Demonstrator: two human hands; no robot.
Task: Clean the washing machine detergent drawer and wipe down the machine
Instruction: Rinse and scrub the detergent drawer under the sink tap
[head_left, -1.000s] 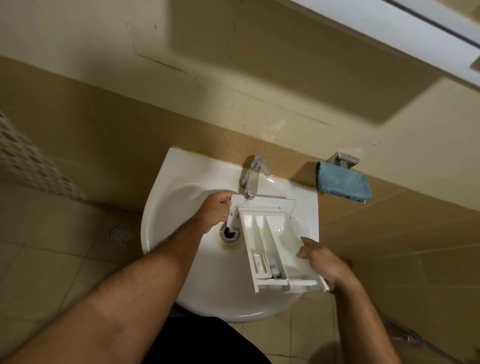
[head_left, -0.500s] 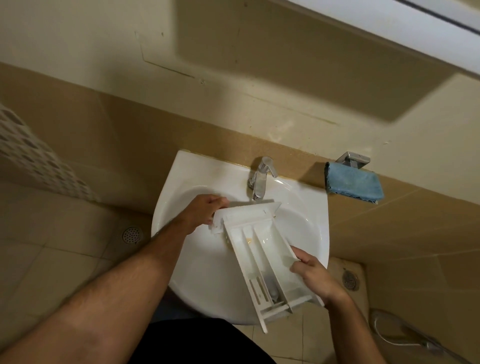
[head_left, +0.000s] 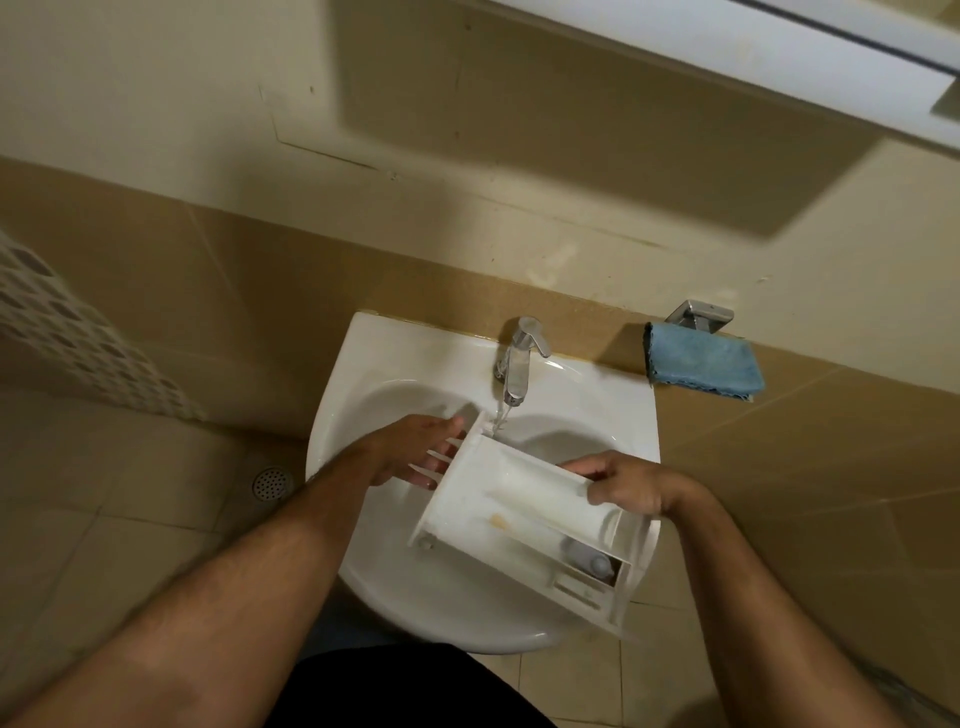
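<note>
**Two hands on the drawer over the sink**

Both our hands hold the white detergent drawer (head_left: 524, 525) above the white sink (head_left: 363, 374), tilted on its side so that its far end sits under the tap (head_left: 519, 358), where a thin stream of water lands. Our left hand (head_left: 410, 452) lies against the drawer's far left end with fingers fairly straight, pressing rather than wrapping; its grip looks released. Our right hand (head_left: 631, 486) has a grasping grip on the drawer's upper long edge, fingers curled over the rim. The drawer's front panel points toward us, at the sink's near right rim. We can read no brand, label or writing on the drawer or tap. A folded blue cloth (head_left: 701, 366) hangs right of the sink, well apart from both hands.
</note>
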